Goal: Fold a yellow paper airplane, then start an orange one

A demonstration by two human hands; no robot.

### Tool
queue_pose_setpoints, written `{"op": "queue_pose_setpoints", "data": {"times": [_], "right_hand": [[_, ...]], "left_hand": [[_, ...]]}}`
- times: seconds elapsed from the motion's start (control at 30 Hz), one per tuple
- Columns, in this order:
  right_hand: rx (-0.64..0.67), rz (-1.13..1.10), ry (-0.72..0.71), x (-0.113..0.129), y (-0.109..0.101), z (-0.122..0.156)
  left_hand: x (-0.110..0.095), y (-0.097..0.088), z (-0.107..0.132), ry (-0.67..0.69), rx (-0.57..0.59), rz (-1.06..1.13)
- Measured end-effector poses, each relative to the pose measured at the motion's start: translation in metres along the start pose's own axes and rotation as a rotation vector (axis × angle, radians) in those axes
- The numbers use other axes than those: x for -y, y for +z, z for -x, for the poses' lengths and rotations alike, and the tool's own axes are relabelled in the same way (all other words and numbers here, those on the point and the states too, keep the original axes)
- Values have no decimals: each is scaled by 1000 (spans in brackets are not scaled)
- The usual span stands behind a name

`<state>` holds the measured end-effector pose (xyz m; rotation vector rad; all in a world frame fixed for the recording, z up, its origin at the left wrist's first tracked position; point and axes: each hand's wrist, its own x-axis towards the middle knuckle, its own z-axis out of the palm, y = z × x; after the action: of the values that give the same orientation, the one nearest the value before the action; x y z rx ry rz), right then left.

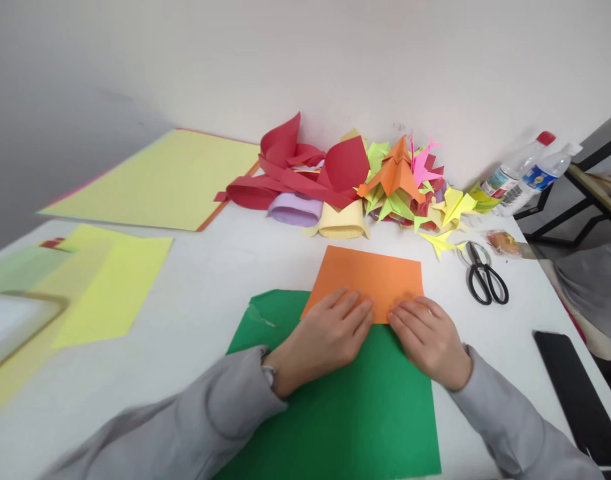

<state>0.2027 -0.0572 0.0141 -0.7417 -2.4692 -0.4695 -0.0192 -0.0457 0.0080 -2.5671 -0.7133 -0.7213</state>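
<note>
Two hands work at the center of the frame, both on one orange paper sheet [368, 280]. The sheet lies just right of center, its lower part overlapping the upper edge of a green paper sheet [355, 420], which extends to the bottom of the frame. The left hand [328, 333] rests on the orange sheet's lower left portion, palm down, fingers slightly bent and close together. The right hand [428, 337] sits at the lower right corner, fingers curled and side by side. Both thumbs are hidden; from where I stand, I cannot tell whether either hand pinches the edge. The fingertips of the two hands are near each other but apart.

Black-handled scissors [487, 277] lie right of the orange sheet, blades toward the top. Upper center: red paper strips [285, 177], a purple paper ring [295, 210] and a cream paper ring [343, 221]. To their right is an orange folded paper piece [395, 175]. Two plastic bottles [523, 177] stand at upper right. Yellow paper [118, 287] lies at left; pale yellow sheets [155, 177] occupy the upper left.
</note>
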Motion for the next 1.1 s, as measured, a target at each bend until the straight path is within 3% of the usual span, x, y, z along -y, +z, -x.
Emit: {"op": "queue_pose_setpoints", "data": {"times": [0.23,0.63,0.83,0.93,1.0,1.1], "right_hand": [[-14,-3,-46,6,-2,1],[-117,67,139,-25,-9,18],[-132,69,191,-37,-9,27],[-220,72,213,-41,-9,26],[-318,38,284,-41,-11,25],[-435,-86,503,-35,-15,23]], "left_hand": [[-9,-1,-3,60,-60,24],[31,-9,6,-58,-94,27],[51,-9,16,-190,-49,85],[60,-11,21,-255,-31,85],[62,-12,22,-349,-67,134],[56,-14,18,-589,-188,361]]}}
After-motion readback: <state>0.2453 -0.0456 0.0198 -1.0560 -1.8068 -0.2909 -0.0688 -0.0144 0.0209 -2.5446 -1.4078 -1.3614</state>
